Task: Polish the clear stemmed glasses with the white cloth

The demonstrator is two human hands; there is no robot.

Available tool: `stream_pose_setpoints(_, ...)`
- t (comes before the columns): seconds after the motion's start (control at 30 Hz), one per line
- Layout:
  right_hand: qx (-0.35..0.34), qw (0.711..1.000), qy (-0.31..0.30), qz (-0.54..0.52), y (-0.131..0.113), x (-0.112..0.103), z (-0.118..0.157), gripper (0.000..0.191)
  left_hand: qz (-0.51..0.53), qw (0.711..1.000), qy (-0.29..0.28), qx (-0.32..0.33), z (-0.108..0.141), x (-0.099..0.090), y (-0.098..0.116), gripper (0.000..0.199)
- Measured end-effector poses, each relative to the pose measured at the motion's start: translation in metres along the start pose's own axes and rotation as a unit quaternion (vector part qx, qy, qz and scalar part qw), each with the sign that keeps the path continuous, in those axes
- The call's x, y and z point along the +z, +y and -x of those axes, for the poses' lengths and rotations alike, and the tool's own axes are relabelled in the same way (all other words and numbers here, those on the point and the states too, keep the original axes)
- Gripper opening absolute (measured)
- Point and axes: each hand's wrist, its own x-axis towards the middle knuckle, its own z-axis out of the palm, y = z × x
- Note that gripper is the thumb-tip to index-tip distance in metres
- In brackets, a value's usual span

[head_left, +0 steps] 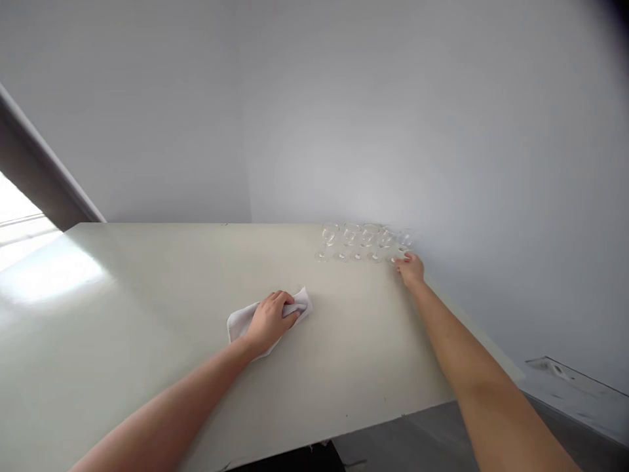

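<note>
At the far left, bright light from a window point(18, 219) glares on the pale tabletop point(162, 275). Right of that, near the middle of the tabletop, lies a white cloth point(240, 321), loosely bunched; its long axis runs aslant from lower left to upper right, with one pointed corner aimed away from the person, toward the wall point(442, 118). The left hand point(270, 318) presses over it, palm down, fingers curled and a fold gripped beside the thumb. Farther right, near the wall, clear stemmed glasses point(367, 235) stand upright in a cluster, stems vertical and bowls uppermost; the cluster stretches left to right. At its right end the right hand point(411, 270) reaches out, fingers narrow at the foot of the nearest glass; whether they pinch it, I cannot tell.
</note>
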Motion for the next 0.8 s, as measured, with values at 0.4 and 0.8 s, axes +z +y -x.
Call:
stream_pose_setpoints(0.4,-0.283,0.905,-0.284,-0.145,-0.098,-0.031,0.195,0.044,0.237,0.965,-0.036,-0.108,0.000,-0.023,0.035,0.032)
stream_pose_setpoints(0.8,-0.110,0.793,-0.513,-0.311,-0.146,-0.046,0.225,0.014,0.213,0.966,-0.144,0.023,0.036,-0.060,0.043,0.039)
